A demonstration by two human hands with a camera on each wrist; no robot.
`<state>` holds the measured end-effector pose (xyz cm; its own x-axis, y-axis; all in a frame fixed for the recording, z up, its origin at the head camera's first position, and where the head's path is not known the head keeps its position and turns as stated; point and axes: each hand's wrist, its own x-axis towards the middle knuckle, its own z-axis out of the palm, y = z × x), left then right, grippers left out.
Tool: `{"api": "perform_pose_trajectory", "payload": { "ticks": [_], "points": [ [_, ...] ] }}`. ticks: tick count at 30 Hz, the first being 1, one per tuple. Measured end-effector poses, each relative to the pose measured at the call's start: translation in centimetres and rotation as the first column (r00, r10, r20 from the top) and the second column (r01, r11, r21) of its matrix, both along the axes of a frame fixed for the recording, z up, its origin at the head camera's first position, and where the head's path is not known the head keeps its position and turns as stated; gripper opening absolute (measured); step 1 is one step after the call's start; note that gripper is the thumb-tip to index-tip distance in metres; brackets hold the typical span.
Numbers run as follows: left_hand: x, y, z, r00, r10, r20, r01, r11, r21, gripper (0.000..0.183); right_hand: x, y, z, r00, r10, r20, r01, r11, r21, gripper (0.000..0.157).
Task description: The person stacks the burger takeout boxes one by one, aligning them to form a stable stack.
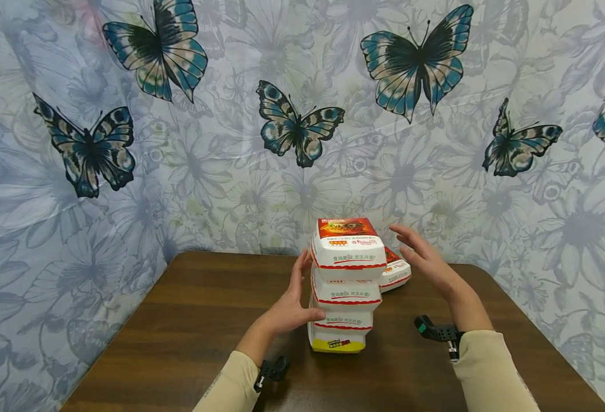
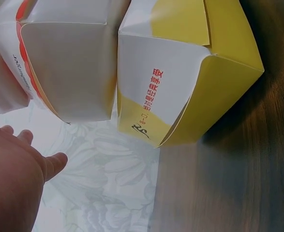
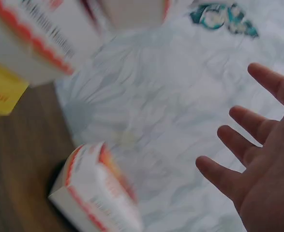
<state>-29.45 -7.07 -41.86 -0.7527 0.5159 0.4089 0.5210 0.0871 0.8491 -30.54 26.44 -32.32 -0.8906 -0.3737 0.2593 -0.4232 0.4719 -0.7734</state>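
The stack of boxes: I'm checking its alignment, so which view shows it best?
The head view: the stack of boxes shows from top to bottom, the left hand covering a little. The left wrist view shows it close, sideways and cropped; the right wrist view, only blurred parts at upper left.

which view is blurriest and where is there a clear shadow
Right wrist: blurriest, print smeared on the stacked white cardboard boxes with red trim; left wrist: dark shadow on the brown wooden table beside the yellow-and-white cardboard bottom box; head: crisper, fairly even light.
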Motion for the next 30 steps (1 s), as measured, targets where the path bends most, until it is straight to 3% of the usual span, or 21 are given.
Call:
{"api": "perform_pose_trajectory", "payload": {
  "ticks": [4,8,13,17,23,30],
  "points": [
    [-0.1,0.0,-0.1,1.000,-0.001,-0.010,0.002,1.000,0.012,0.130,-1.4,1.0,-2.6,0.997,-0.061,0.046,0.061,0.998,0.020,0.059],
    [-0.2,-0.1,0.0,1.000,-0.001,-0.011,0.002,1.000,0.012,0.131,-2.8,1.2,-5.5,0.987,-0.159,0.010,0.158,0.985,0.069,0.065],
    [-0.1,-0.2,0.1,1.000,-0.003,-0.002,0.003,1.000,0.010,0.131,-4.2,1.2,-8.9,0.946,-0.321,-0.051,0.325,0.937,0.125,0.073],
    [-0.1,-0.1,0.0,1.000,-0.003,-0.006,0.003,1.000,0.009,0.131,-5.1,1.2,-11.0,0.907,-0.420,-0.033,0.419,0.894,0.155,0.079],
    [-0.3,-0.1,-0.1,1.000,0.005,-0.017,-0.005,1.000,0.004,0.134,-5.8,1.0,-12.7,0.874,-0.483,0.051,0.466,0.863,0.195,0.086],
    [-0.2,-0.1,-0.1,1.000,0.010,-0.024,-0.010,1.000,0.003,0.132,-6.0,0.1,-12.9,0.832,-0.543,0.114,0.509,0.829,0.232,0.097]
  ]
}}
